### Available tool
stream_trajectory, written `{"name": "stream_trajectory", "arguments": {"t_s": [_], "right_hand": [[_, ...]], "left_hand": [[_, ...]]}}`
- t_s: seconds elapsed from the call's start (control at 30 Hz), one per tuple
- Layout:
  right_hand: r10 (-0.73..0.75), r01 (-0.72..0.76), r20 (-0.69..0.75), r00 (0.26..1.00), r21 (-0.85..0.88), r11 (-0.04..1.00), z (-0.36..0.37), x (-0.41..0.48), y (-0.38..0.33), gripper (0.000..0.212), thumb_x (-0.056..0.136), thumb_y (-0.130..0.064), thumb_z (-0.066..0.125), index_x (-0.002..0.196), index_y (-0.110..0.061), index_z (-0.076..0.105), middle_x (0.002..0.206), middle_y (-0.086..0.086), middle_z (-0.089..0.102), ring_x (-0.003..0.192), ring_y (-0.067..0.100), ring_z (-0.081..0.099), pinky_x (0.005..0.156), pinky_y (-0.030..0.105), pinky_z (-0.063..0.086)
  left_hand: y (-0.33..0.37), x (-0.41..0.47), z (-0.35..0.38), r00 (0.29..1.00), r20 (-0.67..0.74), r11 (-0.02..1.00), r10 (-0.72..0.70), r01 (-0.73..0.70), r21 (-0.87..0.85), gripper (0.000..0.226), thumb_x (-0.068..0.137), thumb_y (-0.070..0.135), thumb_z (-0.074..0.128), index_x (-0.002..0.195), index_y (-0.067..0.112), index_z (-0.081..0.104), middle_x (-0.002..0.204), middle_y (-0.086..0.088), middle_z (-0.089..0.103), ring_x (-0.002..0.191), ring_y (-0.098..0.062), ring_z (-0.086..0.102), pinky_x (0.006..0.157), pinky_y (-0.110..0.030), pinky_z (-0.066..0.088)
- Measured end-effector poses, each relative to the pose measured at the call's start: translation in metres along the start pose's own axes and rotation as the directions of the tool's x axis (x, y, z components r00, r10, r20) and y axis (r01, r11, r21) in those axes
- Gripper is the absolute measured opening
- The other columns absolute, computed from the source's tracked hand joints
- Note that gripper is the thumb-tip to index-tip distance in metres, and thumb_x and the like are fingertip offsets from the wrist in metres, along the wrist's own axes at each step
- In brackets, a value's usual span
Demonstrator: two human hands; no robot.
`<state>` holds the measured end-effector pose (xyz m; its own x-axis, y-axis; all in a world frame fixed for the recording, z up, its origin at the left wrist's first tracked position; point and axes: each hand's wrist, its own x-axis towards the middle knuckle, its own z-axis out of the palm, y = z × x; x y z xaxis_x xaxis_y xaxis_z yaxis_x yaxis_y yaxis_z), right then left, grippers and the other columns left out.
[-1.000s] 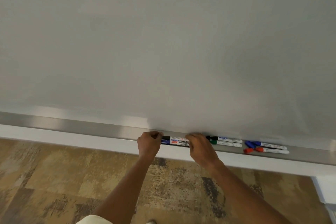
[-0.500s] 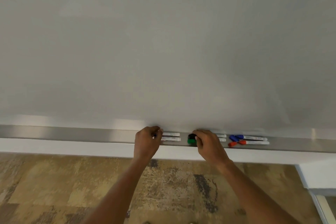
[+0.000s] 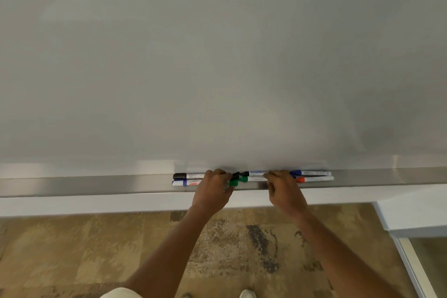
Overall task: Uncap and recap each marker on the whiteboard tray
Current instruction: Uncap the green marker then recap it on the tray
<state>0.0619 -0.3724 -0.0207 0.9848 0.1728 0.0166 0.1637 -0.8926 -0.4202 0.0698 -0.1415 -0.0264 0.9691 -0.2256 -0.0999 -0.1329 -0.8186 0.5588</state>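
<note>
Six markers lie in pairs on the metal whiteboard tray (image 3: 96, 185). At the left are a black-capped marker (image 3: 187, 175) and a blue-banded marker (image 3: 183, 183). In the middle lie a black marker (image 3: 256, 173) and a green marker (image 3: 255, 178). My left hand (image 3: 212, 191) pinches the green cap (image 3: 233, 183), which sits slightly apart from the green marker's end; a black cap (image 3: 235, 174) is at my fingertips too. My right hand (image 3: 284, 191) grips the barrels of the middle pair. A blue marker (image 3: 310, 173) and a red marker (image 3: 315, 179) lie to the right.
The whiteboard (image 3: 217, 68) fills the view above the tray. A white ledge (image 3: 96, 204) runs below it. Patterned brown carpet (image 3: 84, 254) is underfoot, with my shoe (image 3: 247, 294) at the bottom. A white frame (image 3: 411, 220) stands at the right.
My left hand left the left pair of markers and moved right to the caps of the middle pair. My right hand slid right along their barrels. The green cap now sits apart from its marker.
</note>
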Motion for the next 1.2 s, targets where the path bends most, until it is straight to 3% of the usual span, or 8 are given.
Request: {"name": "stream_trajectory", "arguments": {"t_s": [0.2, 0.43, 0.6, 0.87, 1.0, 1.1, 1.2], "right_hand": [[-0.033, 0.039, 0.060, 0.998, -0.104, 0.994, 0.004, 0.000, 0.002, 0.035, 0.085, 0.003, 0.058, 0.116, -0.008, 0.070, 0.112, 0.009, 0.068, 0.105, 0.028, 0.059, 0.089, 0.042, 0.053], [-0.028, 0.036, 0.088, 0.996, -0.084, 0.996, 0.005, -0.005, 0.008, 0.032, 0.087, -0.001, 0.057, 0.115, -0.012, 0.070, 0.112, 0.005, 0.068, 0.106, 0.025, 0.060, 0.088, 0.043, 0.053], [-0.011, 0.022, 0.113, 0.994, -0.098, 0.995, 0.007, -0.007, 0.008, 0.031, 0.089, -0.014, 0.062, 0.119, -0.022, 0.067, 0.118, -0.002, 0.064, 0.115, 0.022, 0.055, 0.095, 0.044, 0.039], [0.030, -0.029, 0.153, 0.988, -0.012, 1.000, 0.005, -0.004, 0.006, 0.027, 0.090, -0.011, 0.063, 0.115, -0.021, 0.066, 0.117, -0.005, 0.061, 0.118, 0.019, 0.050, 0.097, 0.039, 0.028], [0.024, -0.025, 0.113, 0.993, 0.008, 1.000, -0.006, -0.007, 0.003, 0.022, 0.090, -0.009, 0.063, 0.110, -0.018, 0.067, 0.113, -0.001, 0.066, 0.115, 0.023, 0.053, 0.097, 0.041, 0.031], [-0.018, 0.016, 0.027, 0.999, 0.057, 0.998, -0.022, -0.011, -0.001, 0.022, 0.091, -0.007, 0.062, 0.111, -0.016, 0.067, 0.111, 0.001, 0.066, 0.109, 0.024, 0.056, 0.093, 0.038, 0.034], [-0.083, 0.088, -0.061, 0.995, 0.089, 0.992, -0.049, -0.010, -0.012, 0.024, 0.094, -0.007, 0.059, 0.115, -0.018, 0.065, 0.109, -0.003, 0.062, 0.103, 0.019, 0.056, 0.091, 0.035, 0.038]], "left_hand": [[0.006, 0.000, 0.009, 0.999, 0.034, 0.998, 0.008, -0.010, 0.063, 0.028, 0.096, 0.029, 0.060, 0.118, 0.020, 0.075, 0.119, -0.003, 0.069, 0.107, -0.028, 0.056, 0.087, -0.038, 0.052], [0.002, 0.000, 0.010, 0.997, 0.073, 0.999, -0.021, 0.018, 0.040, 0.025, 0.095, 0.027, 0.064, 0.116, 0.021, 0.076, 0.115, -0.002, 0.070, 0.112, -0.025, 0.055, 0.091, -0.037, 0.051], [-0.001, 0.003, 0.009, 0.995, 0.076, 0.998, -0.059, 0.058, 0.015, 0.023, 0.093, 0.024, 0.068, 0.115, 0.020, 0.075, 0.109, -0.003, 0.073, 0.110, -0.025, 0.057, 0.090, -0.037, 0.051], [0.000, 0.004, 0.007, 0.991, 0.065, 0.991, -0.116, 0.120, -0.057, 0.018, 0.088, 0.021, 0.075, 0.105, 0.020, 0.077, 0.101, -0.006, 0.077, 0.091, -0.022, 0.069, 0.081, -0.029, 0.054], [0.003, 0.000, -0.002, 0.991, 0.001, 0.977, -0.135, 0.133, -0.169, 0.019, 0.085, 0.016, 0.079, 0.104, 0.015, 0.079, 0.094, -0.002, 0.079, 0.079, -0.016, 0.070, 0.075, -0.021, 0.052], [0.009, -0.004, -0.020, 0.982, -0.064, 0.928, -0.175, 0.143, -0.344, 0.015, 0.084, 0.013, 0.081, 0.099, 0.016, 0.081, 0.082, 0.007, 0.076, 0.066, 0.003, 0.066, 0.071, -0.012, 0.051], [0.018, -0.009, -0.047, 0.972, -0.095, 0.825, -0.215, 0.129, -0.550, 0.014, 0.084, 0.016, 0.082, 0.096, 0.022, 0.081, 0.083, 0.015, 0.077, 0.071, 0.007, 0.070, 0.069, -0.005, 0.050]]}}
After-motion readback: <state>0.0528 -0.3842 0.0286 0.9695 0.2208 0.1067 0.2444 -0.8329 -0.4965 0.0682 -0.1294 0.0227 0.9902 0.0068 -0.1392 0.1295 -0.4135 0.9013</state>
